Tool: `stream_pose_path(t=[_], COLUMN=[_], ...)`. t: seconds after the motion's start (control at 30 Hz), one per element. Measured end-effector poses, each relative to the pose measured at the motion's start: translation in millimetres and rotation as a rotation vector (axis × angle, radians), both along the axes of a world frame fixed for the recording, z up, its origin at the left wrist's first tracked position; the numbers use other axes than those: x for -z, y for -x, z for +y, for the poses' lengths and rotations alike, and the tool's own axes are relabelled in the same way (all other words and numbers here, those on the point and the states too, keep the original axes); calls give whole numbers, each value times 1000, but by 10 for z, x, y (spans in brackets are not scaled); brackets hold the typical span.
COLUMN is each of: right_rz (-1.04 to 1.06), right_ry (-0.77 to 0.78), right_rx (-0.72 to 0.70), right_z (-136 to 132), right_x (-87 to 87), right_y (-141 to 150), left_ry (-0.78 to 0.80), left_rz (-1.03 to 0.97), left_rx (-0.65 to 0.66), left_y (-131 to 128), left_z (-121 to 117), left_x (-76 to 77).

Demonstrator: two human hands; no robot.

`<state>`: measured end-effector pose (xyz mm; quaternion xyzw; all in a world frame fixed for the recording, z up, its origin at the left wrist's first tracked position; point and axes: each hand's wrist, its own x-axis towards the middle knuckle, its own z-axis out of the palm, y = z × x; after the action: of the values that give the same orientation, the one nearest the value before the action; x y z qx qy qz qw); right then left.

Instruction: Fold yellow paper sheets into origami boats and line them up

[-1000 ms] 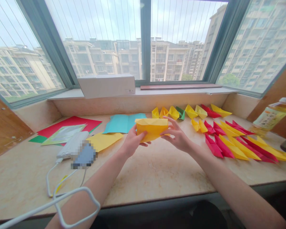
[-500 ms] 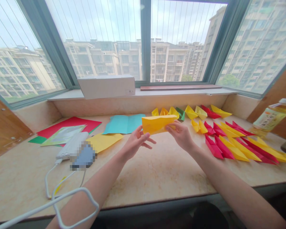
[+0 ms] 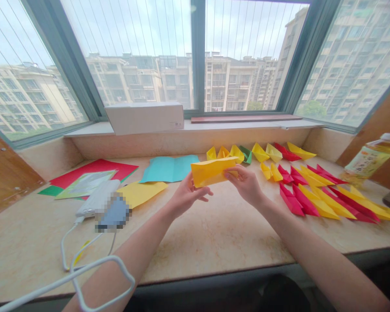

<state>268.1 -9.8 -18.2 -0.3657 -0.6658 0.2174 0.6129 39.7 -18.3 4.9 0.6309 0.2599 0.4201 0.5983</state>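
A folded yellow sheet of paper (image 3: pixel 211 171) is held up above the counter, its long folded edge on top. My right hand (image 3: pixel 245 184) pinches its right end between thumb and fingers. At the lower left corner, my left hand (image 3: pixel 188 195) grips the paper, partly hidden behind it, with other fingers reaching out below. Beyond the left hand a creased turquoise sheet (image 3: pixel 169 169) lies on the counter. A flat yellow sheet (image 3: pixel 143 193) is to its left.
Folded paper boats in yellow, red and green (image 3: pixel 312 201) stand in rows at the right, near a drink bottle (image 3: pixel 370 158). Red sheets (image 3: pixel 94 169), a white power bank (image 3: pixel 99 198) and a white cable (image 3: pixel 100 260) occupy the left. A white box (image 3: pixel 145 119) rests on the sill.
The folded yellow paper has shifted slightly left and tilted, its left end lower. My left hand has moved in closer around its lower left corner. The right hand keeps its pinch.
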Motion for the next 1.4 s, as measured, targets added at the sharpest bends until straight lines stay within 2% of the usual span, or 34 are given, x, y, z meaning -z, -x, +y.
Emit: stream_pose_path(t=[0.1,0.2,0.37,0.57,0.83,1.03,1.13,1.3,1.4], right_rz=[17,54,203,305,198,279,171,-207,-290], right_ry=[7,32,83,167,296,530,608,656,624], right_rx=[12,0,-89,-121,-87,-283,-284,-301,-208], right_z=[9,8,-27,-78,-100,-71,-61,-79,-86], right_x=[25,41,0,-97,-135,-158,-157,-156,-155], right_y=[4,27,109,154,36,-79,-106,-93,-66], left_ry=[6,13,40,76,74,-36,-87,-88,-69], left_rz=[40,44,17,-35,19,205,288,318,271], left_rx=[-95,-127,-147,-129,-141,-155,-139,-182,-187], left_y=[-30,-40,-39,-40,1,5,-15,-19,-11], left_z=[33,64,87,88,116,135,114,100,98], left_x=[35,57,62,80,71,138,173,132,88])
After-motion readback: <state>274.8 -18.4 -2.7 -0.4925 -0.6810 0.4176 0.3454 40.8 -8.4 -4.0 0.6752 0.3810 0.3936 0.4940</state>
